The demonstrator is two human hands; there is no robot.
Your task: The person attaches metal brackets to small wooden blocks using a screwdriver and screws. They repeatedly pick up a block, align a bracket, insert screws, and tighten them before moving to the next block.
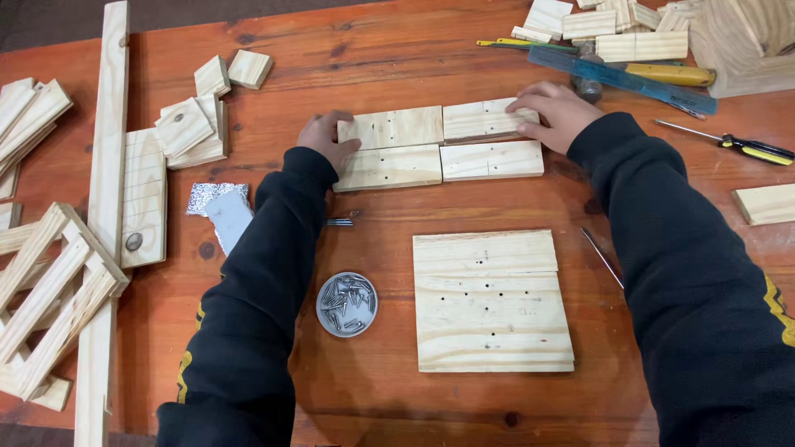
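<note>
We've got four short pine boards (439,147) laid two-by-two mid-surface — left hand (325,141) flat against the left ends, right hand (553,113) with fingers spread over the top-right board. Best to squeeze evenly — seams tight, ends flush.

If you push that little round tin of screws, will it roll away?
Probably not: the tin sits flat and open on the table, so it should slide. It looks shallow, so a hard shove might spill screws. Likely heavy for its size, being full of metal.
</note>
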